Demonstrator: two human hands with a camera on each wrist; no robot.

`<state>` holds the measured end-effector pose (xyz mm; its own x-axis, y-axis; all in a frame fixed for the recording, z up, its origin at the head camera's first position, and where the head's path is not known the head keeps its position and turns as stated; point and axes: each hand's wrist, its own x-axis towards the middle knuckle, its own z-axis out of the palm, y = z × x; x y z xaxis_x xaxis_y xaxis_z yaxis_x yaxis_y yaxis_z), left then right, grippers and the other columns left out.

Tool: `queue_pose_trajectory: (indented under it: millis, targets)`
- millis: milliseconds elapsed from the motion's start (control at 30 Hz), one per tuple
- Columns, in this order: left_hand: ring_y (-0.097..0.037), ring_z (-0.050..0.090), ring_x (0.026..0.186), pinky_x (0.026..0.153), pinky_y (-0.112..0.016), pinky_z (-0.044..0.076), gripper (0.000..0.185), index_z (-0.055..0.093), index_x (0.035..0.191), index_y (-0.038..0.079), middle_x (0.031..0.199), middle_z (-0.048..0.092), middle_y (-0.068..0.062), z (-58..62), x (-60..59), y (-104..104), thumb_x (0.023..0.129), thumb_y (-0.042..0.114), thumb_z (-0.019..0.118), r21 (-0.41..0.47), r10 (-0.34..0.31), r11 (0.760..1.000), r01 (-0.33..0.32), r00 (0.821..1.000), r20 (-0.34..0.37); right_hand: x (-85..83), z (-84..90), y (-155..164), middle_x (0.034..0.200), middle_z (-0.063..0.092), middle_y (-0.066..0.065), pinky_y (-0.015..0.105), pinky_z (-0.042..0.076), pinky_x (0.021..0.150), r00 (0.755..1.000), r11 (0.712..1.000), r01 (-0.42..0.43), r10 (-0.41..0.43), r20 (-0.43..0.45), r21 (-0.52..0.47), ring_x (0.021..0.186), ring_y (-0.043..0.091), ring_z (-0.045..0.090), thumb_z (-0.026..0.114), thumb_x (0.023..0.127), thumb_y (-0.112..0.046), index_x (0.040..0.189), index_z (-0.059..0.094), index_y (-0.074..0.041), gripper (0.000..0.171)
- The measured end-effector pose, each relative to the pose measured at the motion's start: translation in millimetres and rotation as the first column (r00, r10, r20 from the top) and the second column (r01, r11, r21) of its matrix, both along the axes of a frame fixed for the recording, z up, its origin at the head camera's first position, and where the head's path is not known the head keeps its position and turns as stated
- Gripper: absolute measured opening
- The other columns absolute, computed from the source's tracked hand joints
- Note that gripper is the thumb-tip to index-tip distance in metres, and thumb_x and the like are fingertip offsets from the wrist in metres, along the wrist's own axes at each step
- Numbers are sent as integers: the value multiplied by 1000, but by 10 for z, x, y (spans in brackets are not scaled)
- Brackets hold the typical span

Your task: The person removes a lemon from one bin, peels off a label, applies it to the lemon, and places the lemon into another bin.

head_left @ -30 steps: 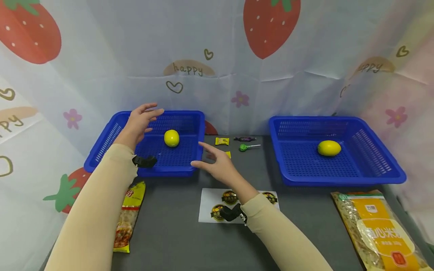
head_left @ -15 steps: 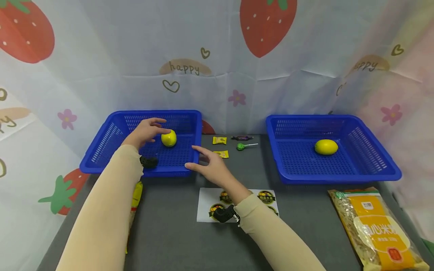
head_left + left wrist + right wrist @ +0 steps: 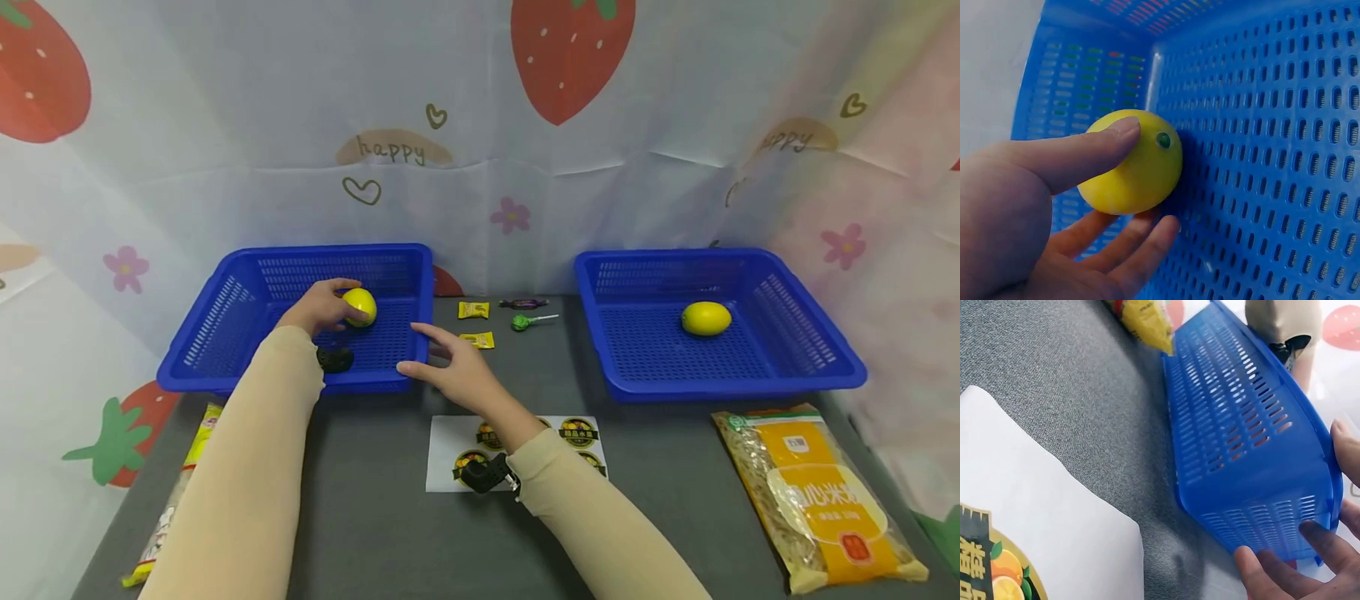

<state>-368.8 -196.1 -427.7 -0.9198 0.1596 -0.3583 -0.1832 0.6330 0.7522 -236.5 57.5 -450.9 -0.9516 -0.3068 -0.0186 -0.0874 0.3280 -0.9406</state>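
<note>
A yellow lemon (image 3: 363, 301) lies in the left blue basket (image 3: 202, 312). My left hand (image 3: 318, 308) reaches into that basket and grips the lemon. Seen from the left wrist, the thumb (image 3: 1113, 142) presses one side while the fingers curl under the other; the green stem end shows between thumb and basket wall. At the basket's right front corner, my right hand (image 3: 465, 379) holds the rim. Its digits straddle the rim, and fingertips (image 3: 1313, 534) lie along the outer wall in the right wrist view.
On the right stands another blue basket (image 3: 630, 350) with a lemon (image 3: 706, 318) in it. Between them lie small yellow candy packets (image 3: 473, 310), a purple-wrapped candy (image 3: 524, 304) and a green lollipop (image 3: 521, 322). A sticker sheet (image 3: 442, 454) and food bags (image 3: 825, 500) are nearer.
My left hand has come down to the right and taken hold of the lemon in the left basket. The right hand stays at the basket rim. The head view has shifted slightly.
</note>
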Motion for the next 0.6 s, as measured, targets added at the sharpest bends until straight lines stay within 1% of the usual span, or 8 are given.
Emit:
queue_pose_trajectory:
  millis: [100,200,333,400,500,600]
  targets:
    - [-45,45,134,109,-53,45,76,32,158,7,154,33,-30,-3,15,-38,93,7,71,-9,9,1000,-9,1000,-2,-8,1,-34,158,44,2,54,47,107,1000,1000,-10,10,-6,11,139,34,49,74,90,-50,150,46,-38,68]
    - [-44,45,134,109,-52,45,75,32,158,7,154,33,-30,31,39,-80,94,7,71,-4,14,1000,-14,1000,13,-14,2,-65,158,43,3,55,47,107,1000,1000,-22,22,-5,17,139,37,49,73,90,-50,150,46,-39,67]
    - [-43,44,135,110,-52,44,76,29,160,8,155,32,-28,106,56,-114,95,9,69,62,14,998,-16,999,41,-22,12,-76,159,42,5,55,48,106,1000,999,-23,23,-5,26,137,39,50,73,90,-51,151,46,-38,68]
    - [-42,43,136,111,-52,44,77,27,160,9,155,32,-27,149,56,-113,96,9,68,107,10,994,-15,999,50,-28,17,-66,159,41,5,55,48,105,1000,999,-22,22,-8,25,137,40,50,73,90,-49,152,45,-36,68]
    - [-42,42,138,111,-53,43,76,24,161,10,156,31,-27,220,63,-97,98,10,66,148,7,989,-14,999,52,-34,9,-35,159,41,4,54,48,106,1000,1000,-21,21,-7,16,137,39,51,73,91,-47,152,46,-34,68]
    - [-42,41,140,112,-53,42,76,22,162,10,157,30,-27,285,83,-93,99,11,65,167,8,986,-15,999,41,-32,-5,-1,158,43,4,52,49,105,1000,1000,-14,14,3,-1,136,38,52,74,90,-47,151,46,-34,69]
